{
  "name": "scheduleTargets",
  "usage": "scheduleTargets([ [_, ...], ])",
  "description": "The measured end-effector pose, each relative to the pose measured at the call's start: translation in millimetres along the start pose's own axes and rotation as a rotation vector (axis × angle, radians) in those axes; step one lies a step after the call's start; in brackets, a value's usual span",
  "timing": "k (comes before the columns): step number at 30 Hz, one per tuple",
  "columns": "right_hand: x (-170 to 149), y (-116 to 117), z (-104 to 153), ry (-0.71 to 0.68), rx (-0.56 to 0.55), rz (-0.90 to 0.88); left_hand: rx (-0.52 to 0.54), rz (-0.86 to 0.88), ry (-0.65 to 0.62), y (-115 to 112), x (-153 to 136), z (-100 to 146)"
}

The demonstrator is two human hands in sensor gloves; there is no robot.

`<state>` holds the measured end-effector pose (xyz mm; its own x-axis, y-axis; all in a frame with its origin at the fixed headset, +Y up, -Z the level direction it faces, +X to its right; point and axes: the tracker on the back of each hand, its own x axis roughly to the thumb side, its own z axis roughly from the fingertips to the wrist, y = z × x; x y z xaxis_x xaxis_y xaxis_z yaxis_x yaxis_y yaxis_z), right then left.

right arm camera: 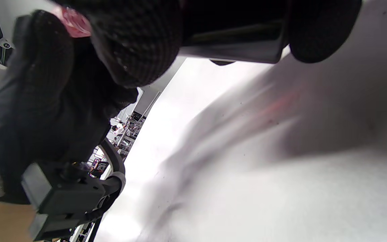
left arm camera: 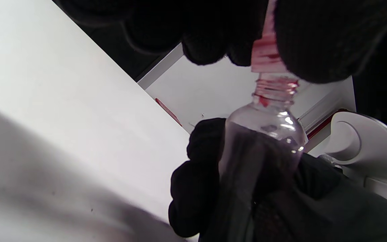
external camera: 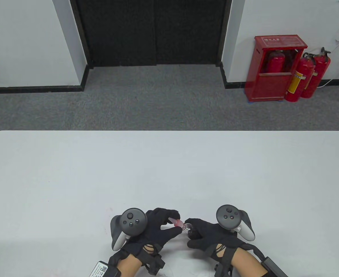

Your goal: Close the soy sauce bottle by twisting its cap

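Plainly, in the table view both hands met close to the near edge of the worktop (external camera: 169, 173), a little right of its middle. The left hand (external camera: 155, 228) pinched the red cap (external camera: 177, 222) between thumb and fingertips, while the right hand (external camera: 212, 235) gripped the soy sauce bottle (external camera: 189, 229), which was tilted so its neck pointed left toward the cap. Cap and neck were touching or just beside each other there.

From the left wrist view the step was clearer: the cap (left arm camera: 264, 57), clamped in the left hand's fingers (left arm camera: 314, 43), sat at the top of the bottle's (left arm camera: 264, 134) threaded neck, but the threads below it were bare, so it was not yet screwed down. The right hand (left arm camera: 314, 201) was wrapped around the dark lower body.

The right wrist view was blurred; a scrap of the cap (right arm camera: 74, 23) showed between gloved fingers (right arm camera: 136, 43), and the bottle may have been the dark shape at the top edge.

By my judgement, the task stood at seating the cap. The next move called for holding the bottle steady, keeping the cap square on the threads, and turning it until snug.
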<state>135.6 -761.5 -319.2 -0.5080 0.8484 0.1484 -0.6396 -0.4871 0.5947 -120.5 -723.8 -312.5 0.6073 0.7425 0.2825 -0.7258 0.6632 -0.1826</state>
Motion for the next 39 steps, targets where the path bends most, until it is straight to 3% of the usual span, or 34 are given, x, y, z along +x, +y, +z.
scheduleTargets([
  [18, 0, 2, 0, 0.002, 0.019, -0.007, -0.026, -0.073, -0.036, -4, 5, 0],
  [26, 0, 2, 0, -0.010, 0.030, -0.052, -0.066, 0.026, -0.030, -3, 2, -1],
  [39, 1, 0, 1, -0.028, 0.045, -0.086, -0.219, 0.225, 0.004, -12, -5, -5],
])
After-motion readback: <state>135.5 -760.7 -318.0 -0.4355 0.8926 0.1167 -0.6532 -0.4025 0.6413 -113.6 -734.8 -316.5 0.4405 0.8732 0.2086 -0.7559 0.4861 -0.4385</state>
